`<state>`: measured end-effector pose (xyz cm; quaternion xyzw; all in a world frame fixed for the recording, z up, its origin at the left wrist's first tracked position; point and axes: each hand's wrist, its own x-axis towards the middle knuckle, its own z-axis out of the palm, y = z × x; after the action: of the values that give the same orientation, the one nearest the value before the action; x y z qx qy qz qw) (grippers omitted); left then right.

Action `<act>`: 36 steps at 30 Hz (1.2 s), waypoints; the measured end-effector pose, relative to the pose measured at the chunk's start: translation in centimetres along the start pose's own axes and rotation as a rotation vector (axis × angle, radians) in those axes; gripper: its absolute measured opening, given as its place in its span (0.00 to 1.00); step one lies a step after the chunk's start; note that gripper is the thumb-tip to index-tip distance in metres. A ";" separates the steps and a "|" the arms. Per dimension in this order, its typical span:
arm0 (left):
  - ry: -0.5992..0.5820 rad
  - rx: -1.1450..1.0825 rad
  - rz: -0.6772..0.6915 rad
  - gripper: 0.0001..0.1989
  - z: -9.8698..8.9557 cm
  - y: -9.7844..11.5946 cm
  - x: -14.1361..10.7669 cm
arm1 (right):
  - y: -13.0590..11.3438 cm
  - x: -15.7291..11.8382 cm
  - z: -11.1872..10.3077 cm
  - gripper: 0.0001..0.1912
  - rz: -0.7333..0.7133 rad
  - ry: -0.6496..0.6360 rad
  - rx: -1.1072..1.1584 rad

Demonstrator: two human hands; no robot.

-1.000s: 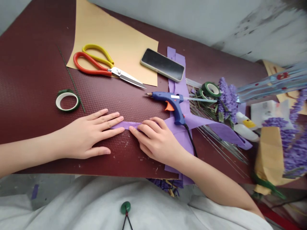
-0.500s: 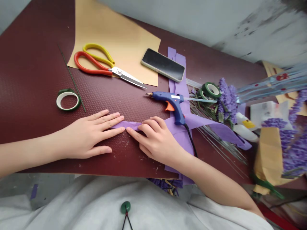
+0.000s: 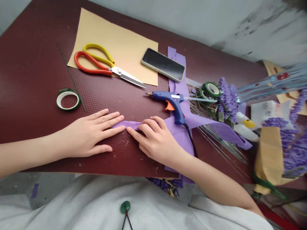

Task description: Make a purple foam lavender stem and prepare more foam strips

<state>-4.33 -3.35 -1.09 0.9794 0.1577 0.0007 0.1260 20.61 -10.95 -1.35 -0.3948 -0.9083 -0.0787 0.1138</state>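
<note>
My left hand point(image 3: 88, 134) lies flat with the fingers spread, the tips touching a purple strip point(image 3: 130, 125). My right hand point(image 3: 155, 140) rests on the strip, fingers slightly curved and not pinching. The strip lies on the tabletop point(image 3: 35, 80) between my hands and runs into a wider purple piece point(image 3: 178, 134), which lies beneath a glue gun point(image 3: 168, 98).

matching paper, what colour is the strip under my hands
The flat paper strip is plain lavender purple, clearest in the head view.
</note>
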 end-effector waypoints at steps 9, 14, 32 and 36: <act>0.076 0.093 -0.033 0.29 0.4 1.1 0.4 | -0.1 0.0 -0.1 0.17 0.010 -0.015 0.004; 0.077 0.107 -0.020 0.29 0.4 1.2 0.4 | -0.1 -0.1 -0.2 0.18 0.010 -0.020 -0.001; 0.002 -0.113 -0.071 0.31 0.2 0.8 0.1 | -0.1 -0.1 -0.1 0.16 0.014 0.008 0.034; 0.236 -0.352 -0.151 0.31 -1.3 -0.2 -0.6 | 0.0 -0.2 -0.1 0.16 0.016 -0.006 0.025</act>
<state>-5.02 -2.99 0.12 0.9209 0.2416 0.1332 0.2755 20.70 -11.10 -1.29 -0.4007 -0.9064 -0.0654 0.1164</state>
